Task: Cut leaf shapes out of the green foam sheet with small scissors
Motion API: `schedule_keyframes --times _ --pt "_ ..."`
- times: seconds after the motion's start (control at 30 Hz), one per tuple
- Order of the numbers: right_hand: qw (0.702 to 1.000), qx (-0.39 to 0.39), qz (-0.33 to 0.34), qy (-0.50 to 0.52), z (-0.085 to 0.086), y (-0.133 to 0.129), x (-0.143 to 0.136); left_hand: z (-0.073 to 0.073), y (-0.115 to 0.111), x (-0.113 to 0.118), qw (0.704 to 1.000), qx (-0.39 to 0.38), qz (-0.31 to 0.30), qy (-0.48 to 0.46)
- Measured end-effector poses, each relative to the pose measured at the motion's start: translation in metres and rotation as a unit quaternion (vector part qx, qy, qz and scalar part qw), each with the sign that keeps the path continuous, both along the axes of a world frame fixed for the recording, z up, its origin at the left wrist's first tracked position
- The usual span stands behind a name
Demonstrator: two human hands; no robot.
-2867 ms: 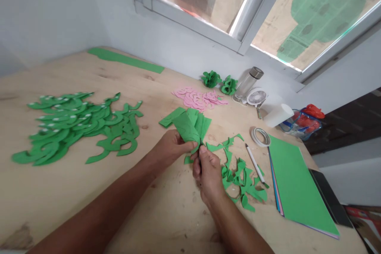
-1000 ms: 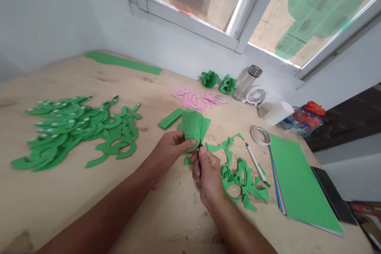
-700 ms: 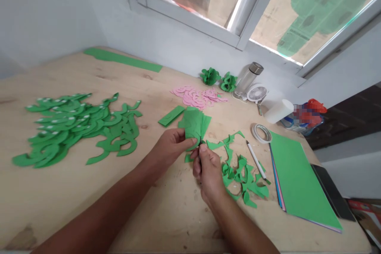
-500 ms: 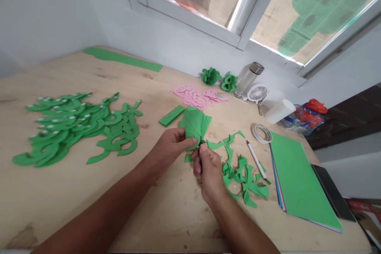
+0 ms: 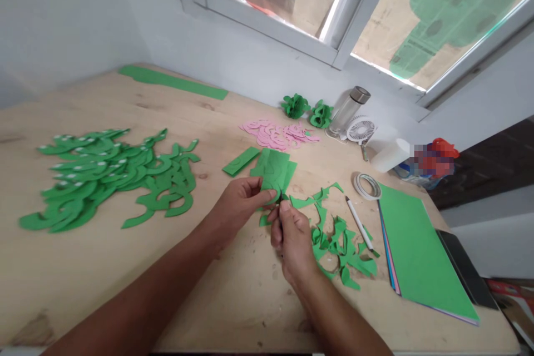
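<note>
My left hand (image 5: 246, 200) pinches a folded piece of green paper (image 5: 275, 169) with drawn curved lines, thumb on top. My right hand (image 5: 294, 233) is closed around scissors (image 5: 281, 197), mostly hidden by the fingers; their dark blades meet the paper's lower edge beside my left thumb. Under and behind the held piece lie other green paper pieces. A small green paper strip (image 5: 241, 161) rests just left of it. Curly green offcuts (image 5: 342, 245) are scattered to the right of my right hand.
Curved green cut-outs (image 5: 120, 178) are heaped at left, pink ones (image 5: 277, 133) farther back. Toward the right are a white pen (image 5: 359, 222), a tape roll (image 5: 367, 186), green sheets (image 5: 421, 250), a bottle (image 5: 348, 111) and a small fan (image 5: 361, 130). The wall and window bound the table's back.
The green paper in my left hand has turned and tilted slightly, its face now flatter to view. My left fingers have shifted a little; my right hand stays nearly in place.
</note>
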State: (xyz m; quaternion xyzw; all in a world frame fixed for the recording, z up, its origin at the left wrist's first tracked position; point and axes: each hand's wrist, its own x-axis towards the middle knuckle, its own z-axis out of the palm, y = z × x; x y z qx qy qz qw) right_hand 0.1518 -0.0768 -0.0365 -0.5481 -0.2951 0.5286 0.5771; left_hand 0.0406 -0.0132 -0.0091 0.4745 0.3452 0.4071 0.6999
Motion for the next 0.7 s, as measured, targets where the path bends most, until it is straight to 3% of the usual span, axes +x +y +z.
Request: schedule_keyframes --times 0.13,0.7 --pt "1.000 -0.002 -0.007 0.001 0.0000 0.0004 0.0000 0.0013 -0.0014 0.0016 1.000 0.000 -0.018 0.001" --pt "1.000 -0.003 -0.013 -0.003 0.0012 0.0004 -0.0006 0.0003 -0.0031 0.0044 1.000 -0.004 0.004 -0.005"
